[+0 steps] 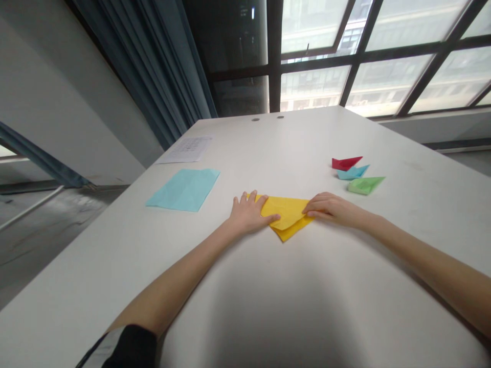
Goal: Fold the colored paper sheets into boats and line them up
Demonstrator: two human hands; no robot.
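A yellow sheet of paper [288, 214], folded into a downward-pointing triangle, lies on the white table [268, 286]. My left hand [249, 213] rests flat on its left corner, fingers spread, thumb pressing the fold. My right hand [330, 208] lies on the paper's right corner, fingers extended together and pressing the edge down. Neither hand lifts the paper.
A light blue sheet [184, 189] lies flat to the left, with a white printed sheet [186, 149] behind it. Three small folded paper pieces sit at the right: red [345, 162], blue [352, 172] and green [364, 184]. Windows and a dark curtain stand beyond the table's far edge.
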